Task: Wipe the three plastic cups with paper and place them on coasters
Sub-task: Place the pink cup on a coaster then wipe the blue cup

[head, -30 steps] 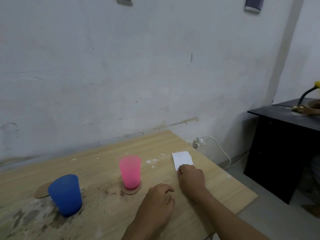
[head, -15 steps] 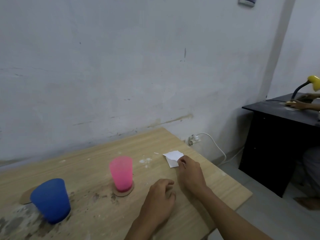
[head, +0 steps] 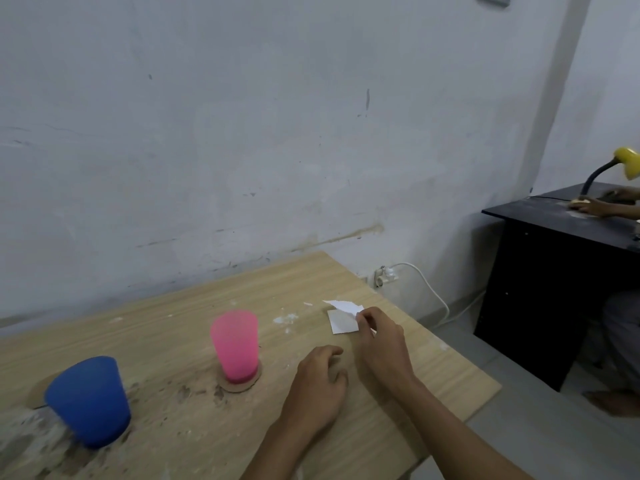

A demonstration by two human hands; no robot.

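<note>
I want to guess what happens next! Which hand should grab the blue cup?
Probably the left hand. It rests empty on the table, on the side nearer the blue cup. The right hand is farther away and already pinching the paper.

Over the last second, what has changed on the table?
The right hand has pinched the white paper and peeled its near edge up off the table. The left hand stayed resting; the pink cup and the blue cup stayed put.
</note>
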